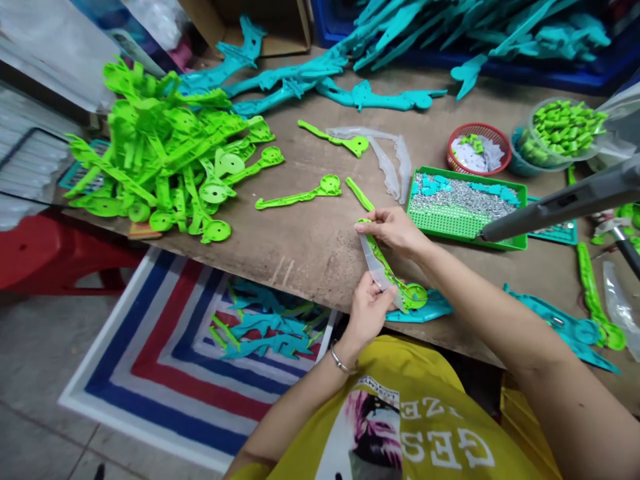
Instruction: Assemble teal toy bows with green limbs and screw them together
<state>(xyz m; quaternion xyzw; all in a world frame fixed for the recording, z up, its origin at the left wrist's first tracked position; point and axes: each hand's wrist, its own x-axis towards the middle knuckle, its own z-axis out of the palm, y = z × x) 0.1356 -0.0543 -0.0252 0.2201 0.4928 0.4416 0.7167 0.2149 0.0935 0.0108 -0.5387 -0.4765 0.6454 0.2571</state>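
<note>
At the table's front edge, my left hand (369, 308) pinches a translucent plastic blade-shaped piece (375, 265). That piece lies along a long green plastic part (415, 296) with a round end. My right hand (393, 228) grips the far, narrow end of the same green part, fingers closed. Beneath the round end rests a teal plastic part (431, 308). Just beyond my right hand is a narrow green strip (359, 193). Two more green parts with round ends, one (300, 191) nearer and one (334, 137) farther, lie on the table near translucent pieces (400, 163).
A large heap of green parts (165, 147) stands at the left. Teal parts (380, 97) lie along the back beside a blue bin (565, 80). On the right are a green tray of screws (450, 223), a red basket (455, 160), a tub of green pieces (567, 130) and a grey electric screwdriver (560, 207).
</note>
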